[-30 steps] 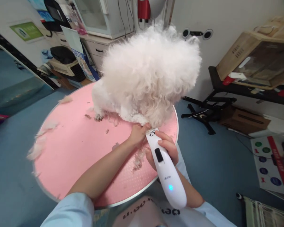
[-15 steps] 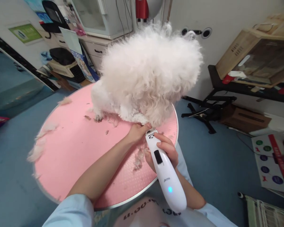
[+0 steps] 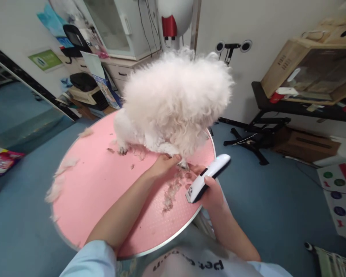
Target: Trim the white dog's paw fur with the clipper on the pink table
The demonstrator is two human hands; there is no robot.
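A fluffy white dog [image 3: 175, 92] sits on the round pink table [image 3: 109, 207], its back legs and flank cut short. My left hand [image 3: 164, 163] is closed around the dog's front leg, just above the paw [image 3: 183, 164]; some of the fingers are hidden under the leg. In my right hand [image 3: 212, 192] is a white pet hair clipper [image 3: 210, 175] with its blade end pointing down and toward me, apart from the dog. The fingers of that hand reach forward beneath the clipper, near the paw. Loose clipped hair [image 3: 170, 196] lies on the tabletop below.
Tufts of white hair [image 3: 56, 186] lie along the table's left rim. Behind stand a drawer cabinet [image 3: 119, 73] and a pet carrier [image 3: 86, 96]. At right, a wooden box with a glass front [image 3: 308, 73] rests on a black stand. A printed carton [image 3: 338, 196] is on the floor.
My right hand has swung the clipper round: its blade was up by the paw and now points down toward me, off the leg. My left hand still holds the leg.
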